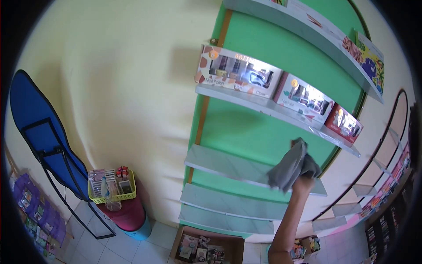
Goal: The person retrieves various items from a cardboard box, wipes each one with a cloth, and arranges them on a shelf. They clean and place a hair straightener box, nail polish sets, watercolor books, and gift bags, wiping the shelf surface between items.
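My right hand [303,184] is raised and holds a bunched grey cloth [291,165]. The cloth hangs over the right end of a bare grey shelf [228,166] on a green wall panel [246,132]. One shelf higher stand three window boxes of nail polish: a long one [239,72], a middle one [304,97] and a smaller red one [348,124]. My forearm rises from the bottom edge of the view. My left hand is out of view.
Two more bare shelves [228,204] sit below. A cardboard box [209,248] of small items lies on the tiled floor. At left, a yellow basket [112,190] rests on a red drum [127,214] beside a blue folded board [44,132].
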{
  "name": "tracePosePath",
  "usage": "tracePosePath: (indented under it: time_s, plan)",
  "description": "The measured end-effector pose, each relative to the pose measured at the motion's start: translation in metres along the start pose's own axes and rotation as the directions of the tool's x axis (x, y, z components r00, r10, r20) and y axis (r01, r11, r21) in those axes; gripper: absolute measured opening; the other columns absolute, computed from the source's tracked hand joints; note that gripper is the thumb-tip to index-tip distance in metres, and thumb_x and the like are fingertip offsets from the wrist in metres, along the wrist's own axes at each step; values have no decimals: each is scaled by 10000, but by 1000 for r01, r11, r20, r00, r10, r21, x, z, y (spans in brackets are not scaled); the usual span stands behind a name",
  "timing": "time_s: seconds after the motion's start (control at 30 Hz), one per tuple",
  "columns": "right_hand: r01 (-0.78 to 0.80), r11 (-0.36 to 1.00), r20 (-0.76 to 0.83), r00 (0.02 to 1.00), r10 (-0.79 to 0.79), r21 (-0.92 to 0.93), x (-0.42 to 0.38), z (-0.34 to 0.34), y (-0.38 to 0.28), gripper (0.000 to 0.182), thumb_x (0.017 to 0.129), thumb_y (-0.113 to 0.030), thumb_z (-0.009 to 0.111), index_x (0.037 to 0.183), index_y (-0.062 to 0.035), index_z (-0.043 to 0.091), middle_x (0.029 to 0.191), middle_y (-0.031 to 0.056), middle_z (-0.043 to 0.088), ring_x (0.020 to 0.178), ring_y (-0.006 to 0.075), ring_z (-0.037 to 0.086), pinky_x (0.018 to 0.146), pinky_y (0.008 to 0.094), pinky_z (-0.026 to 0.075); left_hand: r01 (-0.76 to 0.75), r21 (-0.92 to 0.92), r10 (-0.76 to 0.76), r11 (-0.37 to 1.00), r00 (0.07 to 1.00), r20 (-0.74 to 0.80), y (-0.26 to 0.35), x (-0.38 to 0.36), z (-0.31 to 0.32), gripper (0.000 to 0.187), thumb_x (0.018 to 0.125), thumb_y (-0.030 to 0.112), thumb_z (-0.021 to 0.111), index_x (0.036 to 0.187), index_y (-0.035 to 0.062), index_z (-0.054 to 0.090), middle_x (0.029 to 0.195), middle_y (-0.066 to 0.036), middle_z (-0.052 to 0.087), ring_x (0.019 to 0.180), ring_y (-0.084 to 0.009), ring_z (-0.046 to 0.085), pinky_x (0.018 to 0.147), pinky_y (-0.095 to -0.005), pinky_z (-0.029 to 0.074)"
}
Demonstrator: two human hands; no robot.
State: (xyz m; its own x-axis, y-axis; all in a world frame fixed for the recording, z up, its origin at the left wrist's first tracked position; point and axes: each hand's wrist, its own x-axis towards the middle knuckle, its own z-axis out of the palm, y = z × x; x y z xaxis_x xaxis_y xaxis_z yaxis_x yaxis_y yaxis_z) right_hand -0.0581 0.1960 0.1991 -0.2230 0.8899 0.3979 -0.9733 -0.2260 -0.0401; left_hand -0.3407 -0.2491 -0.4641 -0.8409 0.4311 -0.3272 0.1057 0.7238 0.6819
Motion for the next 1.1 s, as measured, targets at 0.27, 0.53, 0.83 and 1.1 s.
tracePosePath:
  time_s: [0.27, 0.53, 0.83, 1.1]
  plan:
    - [13, 988, 482, 874, 65, -156, 77, -16, -71, 329, 820, -181, 333, 1037, 18, 480, 1083, 156, 490, 1030, 276, 434, 923, 455, 268, 139, -98, -135, 985, 990, 51, 4, -2, -13, 240, 711, 246, 538, 868, 68, 576, 796, -88, 598, 767, -232, 555, 719, -363, 439]
    - [-456, 890, 287, 849, 443, -23, 70, 11, 85, 389, 855, -267, 297, 1127, -21, 427, 1175, 141, 431, 1098, 283, 389, 952, 457, 258, 369, -227, -345, 901, 928, 139, -14, -26, -15, 287, 712, 199, 546, 922, 4, 557, 820, -118, 606, 780, -206, 579, 736, -323, 454]
    - [-809, 586, 433, 514, 741, -42, 87, 13, 212, 383, 862, -279, 276, 1144, -50, 398, 1147, 111, 451, 1047, 257, 448, 902, 387, 354, -16, -20, 14, 1000, 994, -112, -59, -58, 16, 203, 626, 216, 614, 793, 101, 603, 789, -47, 593, 799, -240, 534, 742, -379, 408]
    - [-776, 627, 366, 564, 740, -73, 64, 21, 206, 425, 856, -270, 289, 1154, 24, 362, 1175, 200, 402, 1076, 299, 409, 929, 399, 330, 108, -16, -109, 994, 992, -62, -61, -67, 20, 220, 651, 264, 584, 811, 115, 610, 844, -71, 582, 841, -242, 522, 760, -390, 405]
